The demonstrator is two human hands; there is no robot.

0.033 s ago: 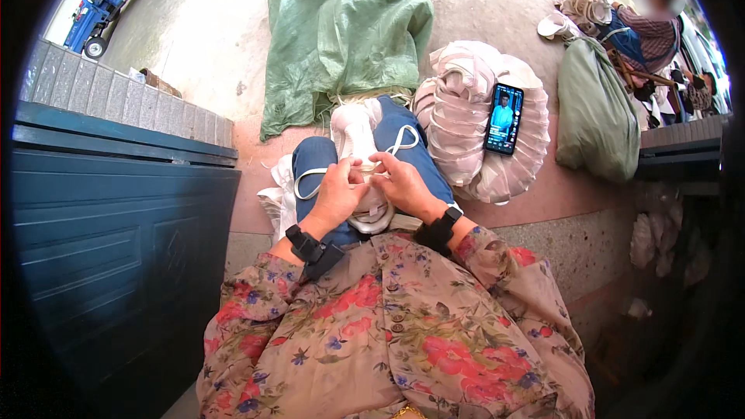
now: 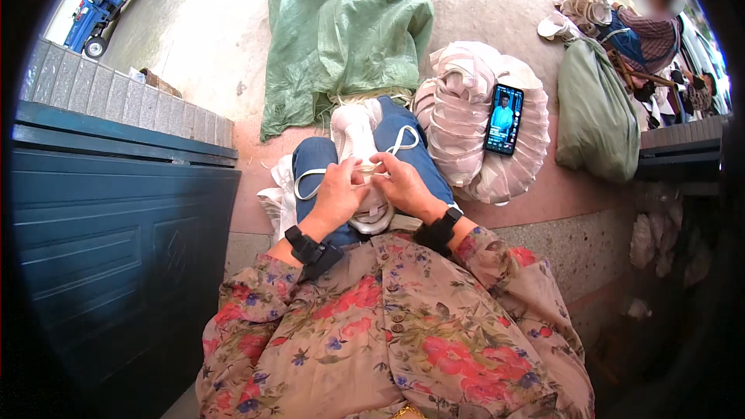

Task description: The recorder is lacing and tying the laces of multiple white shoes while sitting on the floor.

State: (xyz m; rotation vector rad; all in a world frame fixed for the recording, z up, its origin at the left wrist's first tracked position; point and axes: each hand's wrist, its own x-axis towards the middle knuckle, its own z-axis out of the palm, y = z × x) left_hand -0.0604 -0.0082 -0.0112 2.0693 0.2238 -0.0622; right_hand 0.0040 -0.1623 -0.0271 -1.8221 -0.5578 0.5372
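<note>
My left hand (image 2: 335, 195) and my right hand (image 2: 402, 184) meet over my lap, both pinching a piece of white fabric with a looping white strap (image 2: 358, 154). The fabric lies across my blue trousers (image 2: 310, 157). More white fabric pieces (image 2: 275, 195) hang beside my left knee. Each wrist carries a black band. Flowered sleeves cover my forearms at the lower edge.
A stack of pale pink-and-white fabric pieces (image 2: 466, 109) sits at my right with a lit phone (image 2: 504, 119) on top. A green sack (image 2: 341, 31) lies ahead, another green sack (image 2: 596, 112) at right near a seated person (image 2: 644, 27). A dark blue metal door (image 2: 109, 240) stands at left.
</note>
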